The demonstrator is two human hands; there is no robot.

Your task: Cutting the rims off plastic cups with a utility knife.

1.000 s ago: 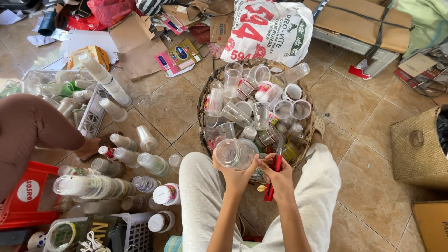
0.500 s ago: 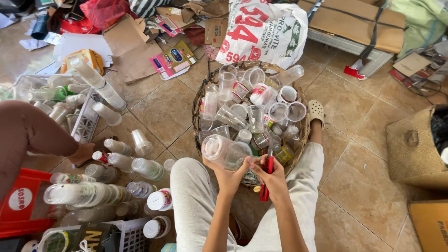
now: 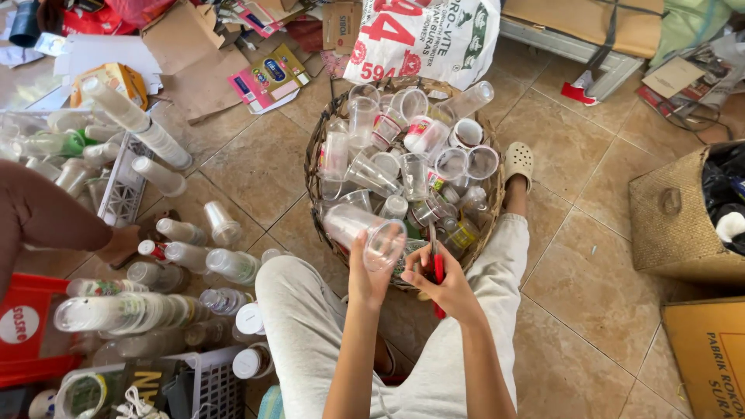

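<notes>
From my remote seat, far left I see another person's knee [image 3: 39, 221] and, beside it on the tiled floor [image 3: 590, 271], loose clear bottles [image 3: 225, 264] and a long stack of nested cups [image 3: 116, 310] lying on its side next to a white crate [image 3: 209, 384]. Moving toward the middle, my left hand [image 3: 370, 275] is clenched around the base of a clear plastic cup [image 3: 366, 233], holding it tipped on its side with the open mouth turned toward the right, just over the near rim of the woven basket [image 3: 320, 147]. That basket is heaped with more clear cups and sits between the person's light-trousered legs. Just right of the cup, my right hand [image 3: 450, 283] grips a red-handled cutting tool [image 3: 438, 268], its tip close to the cup's rim; I cannot tell whether it touches. Further right, a foot in a pale clog [image 3: 519, 161] rests against the basket, and at the far right stands a woven bag [image 3: 675, 225] beside a cardboard box [image 3: 710, 353].
</notes>
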